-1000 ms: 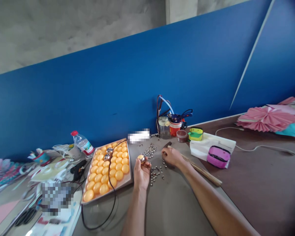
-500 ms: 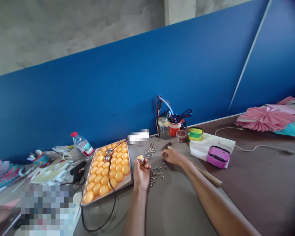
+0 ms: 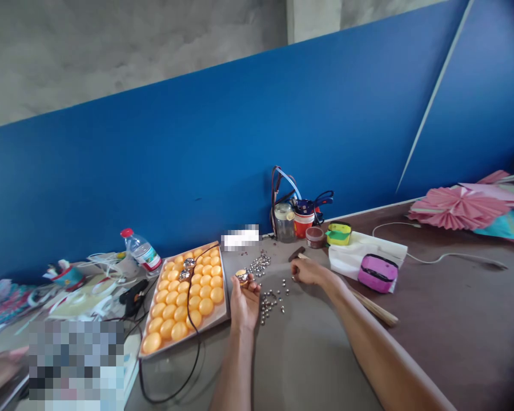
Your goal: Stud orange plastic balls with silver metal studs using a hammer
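In my left hand point(image 3: 245, 302) is a small orange ball point(image 3: 242, 275) ringed with shiny silver beads, held up by curled fingers. My right hand point(image 3: 307, 270) is closed around the wooden handle of a hammer point(image 3: 374, 307), just behind its dark head. One bead lies right by the right fingertips. Loose silver beads point(image 3: 259, 262) are scattered on the grey tabletop between both hands. Left of my left hand is a shallow box point(image 3: 228, 302) filled with rows of orange balls point(image 3: 182, 299); two beaded pieces point(image 3: 188, 263) rest on them.
A black cord point(image 3: 195, 365) crosses the box. Behind the beads stand a glass jar point(image 3: 285, 222), a red cup point(image 3: 303, 225) and a small brown tub point(image 3: 314, 237). White paper point(image 3: 346, 260) and a purple band-like item point(image 3: 377, 273) lie right. A bottle point(image 3: 142, 252) leans left; another person's hand point(image 3: 2, 371) shows.
My right hand has moved right, and the hammer has shifted right with it. My left hand holds the beaded ball much as before. The view has shifted slightly.
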`<move>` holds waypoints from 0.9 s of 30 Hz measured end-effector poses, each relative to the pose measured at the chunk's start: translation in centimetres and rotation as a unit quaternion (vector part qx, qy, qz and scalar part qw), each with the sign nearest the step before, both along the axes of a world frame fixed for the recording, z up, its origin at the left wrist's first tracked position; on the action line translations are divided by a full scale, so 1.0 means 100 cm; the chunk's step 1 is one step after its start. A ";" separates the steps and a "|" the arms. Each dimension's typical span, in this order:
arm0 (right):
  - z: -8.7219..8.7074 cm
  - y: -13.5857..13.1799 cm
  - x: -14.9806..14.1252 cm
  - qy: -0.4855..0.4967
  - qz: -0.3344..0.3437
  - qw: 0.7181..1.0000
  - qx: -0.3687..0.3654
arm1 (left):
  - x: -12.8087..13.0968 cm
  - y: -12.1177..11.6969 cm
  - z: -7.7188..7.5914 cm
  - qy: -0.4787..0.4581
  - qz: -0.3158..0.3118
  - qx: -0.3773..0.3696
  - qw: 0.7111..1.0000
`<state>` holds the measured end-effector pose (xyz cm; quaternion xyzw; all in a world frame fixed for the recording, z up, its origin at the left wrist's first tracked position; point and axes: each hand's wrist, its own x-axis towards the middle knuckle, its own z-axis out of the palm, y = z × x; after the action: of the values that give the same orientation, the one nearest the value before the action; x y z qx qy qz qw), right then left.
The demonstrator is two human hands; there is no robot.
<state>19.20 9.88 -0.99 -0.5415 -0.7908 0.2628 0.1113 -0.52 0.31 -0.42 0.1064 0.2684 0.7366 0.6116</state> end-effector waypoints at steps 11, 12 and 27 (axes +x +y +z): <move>0.007 -0.008 -0.009 -0.011 0.041 0.998 0.035 | 0.005 -0.002 0.005 0.021 0.000 -0.008 1.000; 0.007 -0.009 -0.010 -0.011 0.041 0.998 0.037 | 0.005 -0.003 0.005 0.022 -0.001 -0.010 1.000; 0.003 -0.009 -0.016 0.018 0.038 0.997 0.063 | 0.002 -0.002 0.001 0.007 -0.034 0.009 0.999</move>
<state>17.57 8.96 -0.65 -0.4982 -0.8235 0.2263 0.1499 -0.36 0.07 -0.31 0.1259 0.2625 0.7171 0.6333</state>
